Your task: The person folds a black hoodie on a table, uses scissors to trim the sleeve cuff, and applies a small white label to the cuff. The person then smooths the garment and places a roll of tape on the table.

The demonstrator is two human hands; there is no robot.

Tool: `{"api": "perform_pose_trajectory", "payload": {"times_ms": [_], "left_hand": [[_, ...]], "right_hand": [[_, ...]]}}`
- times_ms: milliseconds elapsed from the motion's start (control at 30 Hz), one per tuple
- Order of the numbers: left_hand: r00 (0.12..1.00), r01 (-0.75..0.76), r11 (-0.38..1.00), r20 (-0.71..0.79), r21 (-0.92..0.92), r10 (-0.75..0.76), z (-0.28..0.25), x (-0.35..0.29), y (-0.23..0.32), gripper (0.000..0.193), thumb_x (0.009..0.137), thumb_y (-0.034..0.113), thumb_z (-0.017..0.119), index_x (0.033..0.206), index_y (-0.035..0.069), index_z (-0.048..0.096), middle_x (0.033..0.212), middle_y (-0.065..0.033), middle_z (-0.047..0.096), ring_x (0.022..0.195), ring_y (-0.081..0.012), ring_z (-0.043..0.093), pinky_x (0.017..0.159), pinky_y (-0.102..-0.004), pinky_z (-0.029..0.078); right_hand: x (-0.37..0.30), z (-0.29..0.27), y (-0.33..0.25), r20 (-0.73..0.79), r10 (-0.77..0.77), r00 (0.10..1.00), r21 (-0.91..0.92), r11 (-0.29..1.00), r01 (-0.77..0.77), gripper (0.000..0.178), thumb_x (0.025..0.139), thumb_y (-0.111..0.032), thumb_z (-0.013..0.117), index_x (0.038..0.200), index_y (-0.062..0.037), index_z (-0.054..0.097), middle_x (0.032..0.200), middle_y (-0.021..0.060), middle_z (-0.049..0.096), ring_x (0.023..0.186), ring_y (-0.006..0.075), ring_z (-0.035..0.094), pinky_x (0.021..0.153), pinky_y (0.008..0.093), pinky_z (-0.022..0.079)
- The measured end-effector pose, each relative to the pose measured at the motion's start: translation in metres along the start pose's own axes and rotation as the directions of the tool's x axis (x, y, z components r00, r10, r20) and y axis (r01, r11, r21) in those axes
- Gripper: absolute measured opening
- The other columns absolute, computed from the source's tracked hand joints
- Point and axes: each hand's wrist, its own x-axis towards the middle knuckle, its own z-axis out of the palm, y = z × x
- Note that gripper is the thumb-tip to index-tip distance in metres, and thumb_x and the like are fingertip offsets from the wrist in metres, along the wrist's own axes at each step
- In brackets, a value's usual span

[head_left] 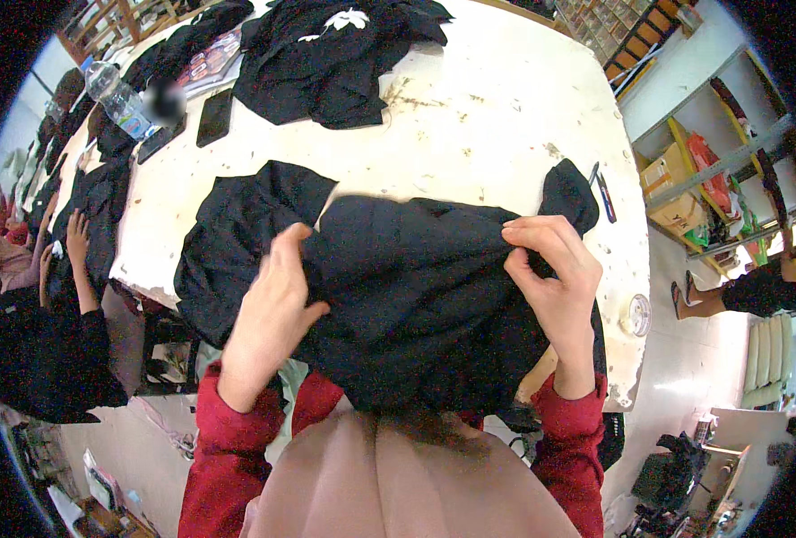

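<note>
A black cloth garment lies spread in front of me, partly on the table and hanging over its near edge. On its right side my right hand pinches the upper edge between thumb and fingertips. My left hand rests at the left part of the fabric, thumb held apart from the fingers, which look bent over the cloth without a visible grip. More black fabric bunches left of that hand. A dark flap of cloth sticks out beyond my right hand.
On the white table lie a black garment pile, a phone, a plastic bottle, a slim dark tool and a round clear object. Another person's hand handles black cloth at left. Shelves stand right.
</note>
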Motion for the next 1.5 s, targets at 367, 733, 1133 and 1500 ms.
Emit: {"api": "perform_pose_trajectory", "payload": {"times_ms": [367,733,1133,1500], "left_hand": [[0.897,-0.441,0.895,-0.057,-0.061,0.438,0.001,0.039,0.027,0.062,0.078,0.007,0.064,0.135,0.005,0.04,0.132,-0.0148,0.05,0.132,-0.0378,0.038,0.116,-0.055,0.019],[0.88,-0.257,0.964,-0.397,0.068,0.262,0.066,0.002,0.054,0.023,0.07,0.003,0.068,0.091,0.007,0.058,0.11,-0.0111,0.061,0.104,-0.0326,0.055,0.094,-0.0461,0.042],[0.951,-0.297,0.955,-0.098,-0.011,0.294,0.025,0.017,0.011,0.012,0.081,0.016,0.07,0.09,0.013,0.064,0.115,0.0039,0.064,0.121,-0.0224,0.051,0.115,-0.058,0.01],[0.987,-0.133,0.857,0.01,-0.497,0.159,0.001,0.019,-0.004,0.016,0.081,0.003,0.068,0.095,-0.001,0.062,0.099,-0.0149,0.066,0.092,-0.0299,0.064,0.082,-0.0327,0.05]], "right_hand": [[0.027,0.002,-0.008,0.13,-0.113,0.985,0.064,0.992,0.105,0.021,0.067,0.009,0.065,0.085,-0.0021,0.067,0.084,0.0088,0.068,0.077,0.0207,0.066,0.07,0.0289,0.052],[0.037,0.032,0.009,-0.066,0.229,0.971,0.085,0.971,-0.223,0.01,0.07,-0.002,0.064,0.08,0.001,0.061,0.07,0.0087,0.062,0.062,0.0127,0.057,0.061,0.0253,0.045],[0.04,-0.005,0.043,0.341,0.015,0.94,0.189,0.978,-0.084,0.012,0.07,0.001,0.062,0.082,-0.0003,0.065,0.079,0.0085,0.065,0.071,0.0176,0.061,0.069,0.0272,0.048],[0.046,-0.009,0.039,0.496,0.038,0.867,0.241,0.954,-0.18,0.018,0.072,0.003,0.058,0.089,-0.0004,0.063,0.083,0.0083,0.061,0.077,0.0192,0.06,0.069,0.0281,0.046]]}}
